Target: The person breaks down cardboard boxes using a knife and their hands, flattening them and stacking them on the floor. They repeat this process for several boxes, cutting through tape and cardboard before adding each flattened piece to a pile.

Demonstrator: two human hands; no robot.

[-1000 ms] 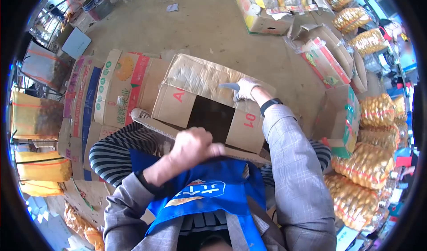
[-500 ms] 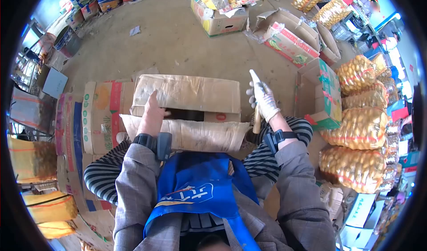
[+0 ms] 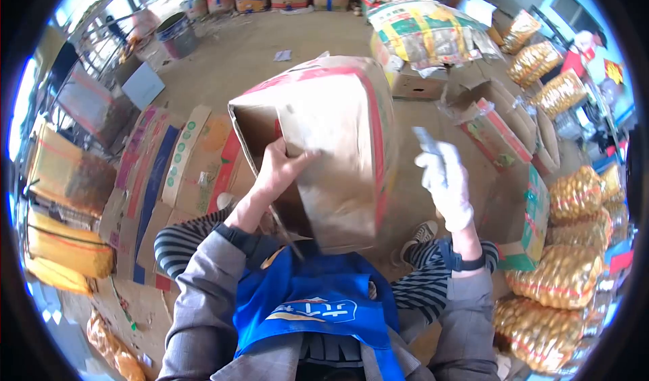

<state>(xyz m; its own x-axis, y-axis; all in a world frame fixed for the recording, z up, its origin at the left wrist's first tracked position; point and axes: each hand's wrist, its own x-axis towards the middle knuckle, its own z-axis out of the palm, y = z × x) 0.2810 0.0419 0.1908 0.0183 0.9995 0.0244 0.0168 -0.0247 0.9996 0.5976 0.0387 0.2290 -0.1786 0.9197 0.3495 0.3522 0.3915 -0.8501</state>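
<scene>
My bare left hand [image 3: 276, 171] is closed on the edge of a cardboard box [image 3: 331, 138], thumb on the pale panel and fingers towards the opening. The box is tilted up in front of my lap, with its dark open side to the left and a red stripe along its far edges. My right hand [image 3: 446, 185], in a white glove, is raised to the right of the box and apart from it. Closed in it is a knife-like tool [image 3: 427, 143] with a narrow grey end pointing up and left; its grip is hidden by the glove.
Flattened printed cardboard [image 3: 182, 171] lies on the left. At the right stand a green-edged open box [image 3: 531, 222], another open carton [image 3: 497, 131] and stacked mesh sacks [image 3: 561, 273] of round brown produce. A filled printed bag [image 3: 426, 33] tops a box ahead. A bucket [image 3: 177, 36] stands far left.
The box, flat across my lap before, is now lifted and turned, with my left hand gripping its edge. My right hand still holds the tool. The head view has shifted.
</scene>
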